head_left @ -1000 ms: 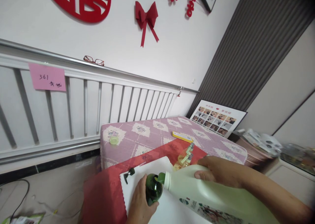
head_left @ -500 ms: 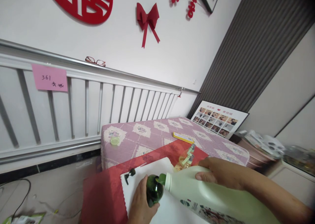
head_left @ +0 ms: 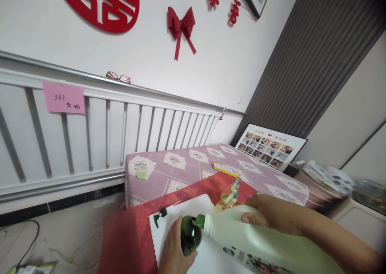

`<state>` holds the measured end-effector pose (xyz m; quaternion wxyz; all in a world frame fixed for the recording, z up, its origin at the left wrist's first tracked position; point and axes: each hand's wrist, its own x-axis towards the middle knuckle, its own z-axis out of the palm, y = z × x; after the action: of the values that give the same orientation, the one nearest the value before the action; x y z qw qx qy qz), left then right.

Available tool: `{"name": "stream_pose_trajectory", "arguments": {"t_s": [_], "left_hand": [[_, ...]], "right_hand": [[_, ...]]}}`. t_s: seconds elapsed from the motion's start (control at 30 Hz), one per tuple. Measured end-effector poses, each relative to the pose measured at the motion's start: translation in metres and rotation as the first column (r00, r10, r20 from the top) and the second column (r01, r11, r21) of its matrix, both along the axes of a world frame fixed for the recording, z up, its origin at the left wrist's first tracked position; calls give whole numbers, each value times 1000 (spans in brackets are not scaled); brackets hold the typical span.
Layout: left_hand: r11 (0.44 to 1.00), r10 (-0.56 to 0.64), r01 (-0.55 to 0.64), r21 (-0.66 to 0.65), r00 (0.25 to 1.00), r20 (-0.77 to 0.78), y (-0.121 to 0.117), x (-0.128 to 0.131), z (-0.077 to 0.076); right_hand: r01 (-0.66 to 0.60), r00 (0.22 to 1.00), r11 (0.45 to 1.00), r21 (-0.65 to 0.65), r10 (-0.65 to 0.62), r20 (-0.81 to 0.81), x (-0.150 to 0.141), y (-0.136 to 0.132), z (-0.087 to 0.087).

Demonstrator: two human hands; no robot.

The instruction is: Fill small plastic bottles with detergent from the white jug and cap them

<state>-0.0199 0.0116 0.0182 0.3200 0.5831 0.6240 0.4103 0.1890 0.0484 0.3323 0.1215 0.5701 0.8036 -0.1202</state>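
My left hand [head_left: 176, 246] is wrapped round a dark green pump bottle [head_left: 191, 234], whose top is off, above a white mat [head_left: 206, 201]. In my right hand [head_left: 256, 211] is a large pale green detergent jug [head_left: 235, 234], held by its handle and tipped on its side. The jug's green spout [head_left: 199, 220] meets the mouth of the green bottle. Whether liquid is flowing I cannot tell. A black pump head [head_left: 160, 216] lies on the mat's left edge, and a pale green cap [head_left: 141, 173] rests on the purple bed cover.
Yellowish spray bottles [head_left: 230, 197] stand beyond the jug. The red cloth [head_left: 126, 234] lies under the mat on the patterned mattress [head_left: 196, 157]. A yellow-edged packet [head_left: 225, 169] lies farther back. A white radiator [head_left: 99, 133] lines the wall, with glasses [head_left: 118, 77] on its ledge.
The view has shifted slightly. My hands, the green bottle and the tipped jug keep nearly the same places relative to each other.
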Motion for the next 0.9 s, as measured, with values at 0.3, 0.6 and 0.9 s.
{"name": "stream_pose_trajectory", "arguments": {"t_s": [0.3,0.6,0.9], "left_hand": [[999,-16,16,-41,1000,5,-1,-2,5],[1000,-18,18,-20,1000,13,-1,0,4],[1000,-18,19,-24,1000,19,-3,-1,7]], "right_hand": [[14,1000,996,-89,-15,-14,0,1,1],[5,1000,996,-90,-5,2,-2,0,3],[13,1000,995,-100,-14,-12,-2,2,2]]}}
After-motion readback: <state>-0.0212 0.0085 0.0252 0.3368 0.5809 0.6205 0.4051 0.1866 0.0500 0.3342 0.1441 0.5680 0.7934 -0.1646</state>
